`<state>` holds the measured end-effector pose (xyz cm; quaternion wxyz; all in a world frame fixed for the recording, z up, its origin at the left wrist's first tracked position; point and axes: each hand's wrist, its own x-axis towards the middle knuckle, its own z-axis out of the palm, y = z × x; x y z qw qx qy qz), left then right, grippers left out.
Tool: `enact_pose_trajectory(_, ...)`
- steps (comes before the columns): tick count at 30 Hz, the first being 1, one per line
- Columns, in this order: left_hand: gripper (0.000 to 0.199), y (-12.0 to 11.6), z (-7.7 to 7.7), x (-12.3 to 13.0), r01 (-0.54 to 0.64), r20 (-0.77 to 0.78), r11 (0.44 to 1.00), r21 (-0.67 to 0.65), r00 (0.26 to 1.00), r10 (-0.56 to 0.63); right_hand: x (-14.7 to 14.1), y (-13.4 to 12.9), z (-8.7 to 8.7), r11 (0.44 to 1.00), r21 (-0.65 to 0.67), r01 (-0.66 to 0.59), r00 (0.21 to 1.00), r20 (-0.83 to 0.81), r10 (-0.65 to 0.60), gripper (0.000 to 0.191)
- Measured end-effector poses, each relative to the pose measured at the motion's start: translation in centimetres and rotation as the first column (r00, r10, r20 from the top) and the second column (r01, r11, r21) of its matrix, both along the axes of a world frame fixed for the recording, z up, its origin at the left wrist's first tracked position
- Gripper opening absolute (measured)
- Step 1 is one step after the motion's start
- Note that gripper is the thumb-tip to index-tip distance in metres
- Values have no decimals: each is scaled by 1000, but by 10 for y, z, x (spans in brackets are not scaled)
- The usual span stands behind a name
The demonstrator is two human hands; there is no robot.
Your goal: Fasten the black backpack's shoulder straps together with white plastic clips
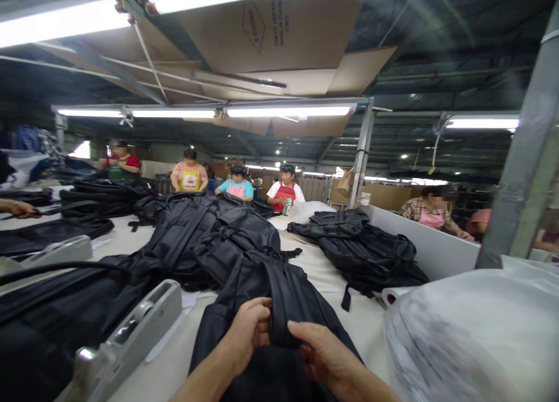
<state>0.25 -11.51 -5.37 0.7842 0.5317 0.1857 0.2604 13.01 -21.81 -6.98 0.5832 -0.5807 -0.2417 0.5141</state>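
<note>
A black backpack (323, 314) lies on the pale table in front of me, with a wide padded strap (279, 279) running down its middle. My left hand (251, 332) grips the strap's left edge, its fingers curled under it. On the right side, my right hand (325, 349) pinches the strap's lower end, thumb on top and fingers curled below. The strap bends over between both hands. Part of the backpack is hidden beneath my hands and forearms.
Black backpacks (181, 233) are heaped beyond and left; another pile (367, 244) lies right. A metal device (131, 332) stands at left, a clear plastic bundle (471, 332) at right. Several people work beyond the table. Another person's hand (21, 208) is at far left.
</note>
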Motion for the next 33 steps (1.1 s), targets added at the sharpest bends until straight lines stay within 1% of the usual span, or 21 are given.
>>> enact_pose_trajectory(1,37,0,-3,-1,-2,-3,1000,10,1000,2,-3,1,-8,1000,-14,-12,1000,2,12,40)
enact_pose_trajectory(4,35,1,-13,-3,-66,-42,989,136,997,72,-7,7,-30,998,-55,-42,997,56,45,44)
enact_pose_trajectory(6,30,3,-21,-2,-98,-30,977,190,994,106,-7,12,-36,996,-71,-60,991,112,68,43)
enact_pose_trajectory(8,28,5,-27,0,-101,-21,976,192,994,107,-3,14,-34,993,-84,-87,989,110,96,40)
enact_pose_trajectory(10,29,7,-33,1,-85,-15,978,190,996,89,3,15,-23,993,-53,-103,993,52,106,41)
enact_pose_trajectory(12,31,10,-37,2,-72,-12,975,210,997,76,7,18,-9,994,3,-106,994,-6,106,47)
enact_pose_trajectory(14,32,13,-42,3,-79,-18,963,258,996,86,9,25,0,994,18,-111,994,1,111,52)
enact_pose_trajectory(16,30,16,-46,4,-101,-22,948,301,993,113,8,36,-1,993,-28,-114,992,44,115,50)
enact_pose_trajectory(18,31,17,-51,5,-109,-17,940,324,992,121,6,45,-9,994,-63,-87,994,61,91,43)
enact_pose_trajectory(20,37,16,-53,4,-97,-33,939,331,993,114,5,51,-19,997,-32,-75,997,22,75,35)
enact_pose_trajectory(22,48,13,-50,0,-63,-129,932,358,985,116,5,51,-26,993,-4,-115,992,-58,114,30)
enact_pose_trajectory(24,59,10,-41,-9,14,-278,924,382,955,100,8,48,-28,984,-11,-177,974,-145,173,29)
enact_pose_trajectory(25,62,9,-35,-16,55,-340,920,389,936,88,10,46,-28,979,-19,-202,964,-182,195,30)
enact_pose_trajectory(26,61,9,-27,-24,89,-380,915,393,922,74,12,43,-27,977,-18,-212,956,-212,203,30)
enact_pose_trajectory(27,55,10,-19,-32,110,-403,911,397,913,66,14,41,-25,978,-17,-208,950,-242,198,29)
enact_pose_trajectory(28,47,12,-10,-41,106,-409,900,424,909,86,16,40,-23,980,-20,-197,944,-274,184,29)
enact_pose_trajectory(29,38,15,0,-49,80,-406,868,489,902,145,17,38,-21,983,-25,-184,936,-308,168,28)
enact_pose_trajectory(30,30,18,8,-56,48,-392,807,588,890,232,18,38,-19,985,-29,-168,929,-340,149,27)
enact_pose_trajectory(31,24,20,16,-61,20,-362,716,698,872,329,18,37,-17,988,-32,-152,922,-364,130,27)
enact_pose_trajectory(32,20,22,21,-65,0,-315,604,797,852,417,18,37,-15,990,-32,-134,919,-377,112,26)
enact_pose_trajectory(33,18,23,25,-66,-5,-268,494,870,835,481,18,37,-14,993,-26,-116,920,-380,98,25)
